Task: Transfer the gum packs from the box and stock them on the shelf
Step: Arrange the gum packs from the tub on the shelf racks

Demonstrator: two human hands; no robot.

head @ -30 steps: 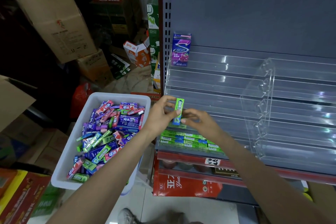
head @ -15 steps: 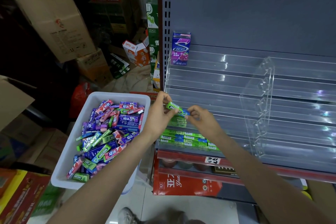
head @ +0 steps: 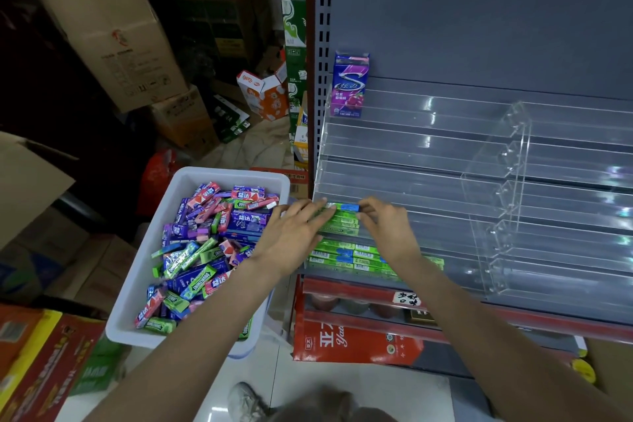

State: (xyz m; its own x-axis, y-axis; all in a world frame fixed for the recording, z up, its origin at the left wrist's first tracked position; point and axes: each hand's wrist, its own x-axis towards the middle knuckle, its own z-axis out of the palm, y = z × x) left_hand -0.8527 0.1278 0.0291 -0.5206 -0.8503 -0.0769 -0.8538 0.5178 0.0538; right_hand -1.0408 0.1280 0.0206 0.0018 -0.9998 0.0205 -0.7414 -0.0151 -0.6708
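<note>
- Risk: the slim green gum pack with a blue end (head: 342, 207) could slide off the small stack of green packs (head: 339, 222) beneath it, since the stepped clear acrylic shelf (head: 445, 161) tilts toward the person and the stack is loose.
- Left hand (head: 294, 236), at 9 o'clock of the pack: fingers nearly straight, tips pressing its left end.
- Right hand (head: 387, 233), at 3 o'clock: fingertips pinching the blue end.
- Shallow white plastic box (head: 205, 178) of mixed packs sits at 9 o'clock of both hands.

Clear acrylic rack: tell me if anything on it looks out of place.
The purple gum carton stands alone, upright, at the top tier's left end of the clear acrylic rack; every other pack there is green gum lying flat on the lower tiers. Nothing looks spilled or damaged.
</note>
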